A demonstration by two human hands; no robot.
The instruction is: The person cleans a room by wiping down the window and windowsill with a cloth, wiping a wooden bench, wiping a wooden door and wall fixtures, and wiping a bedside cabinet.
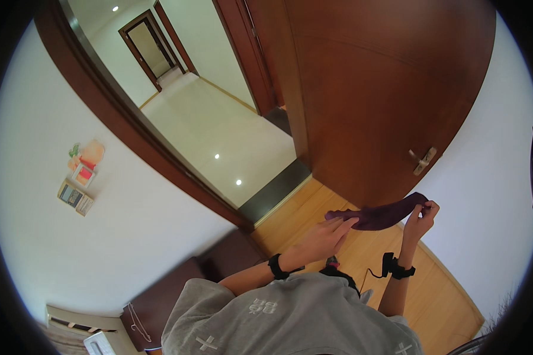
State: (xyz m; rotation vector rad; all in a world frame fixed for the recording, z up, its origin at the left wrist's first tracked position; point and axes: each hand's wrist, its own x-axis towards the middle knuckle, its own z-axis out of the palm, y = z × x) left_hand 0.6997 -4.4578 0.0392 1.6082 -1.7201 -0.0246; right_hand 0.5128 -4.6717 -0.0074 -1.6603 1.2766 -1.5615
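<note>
A dark purple piece of cloth, perhaps a sock [382,216], is stretched out sideways between my two hands, above the wooden floor. At its narrower, bunched end is my left hand [326,235], the fingers lying against the cloth; whether they pinch it is hard to tell. My right hand [421,220] pinches the other end between thumb and fingers. Each wrist wears a black strap, and a cable hangs by the right one.
A brown wooden door [382,97] with a metal handle [422,160] stands ajar beyond the cloth, beside a doorway to a tiled hallway [213,128]. Dark brown furniture [169,297] bearing a hanger [138,323] is at lower left. A remote control [75,196] hangs on the left wall.
</note>
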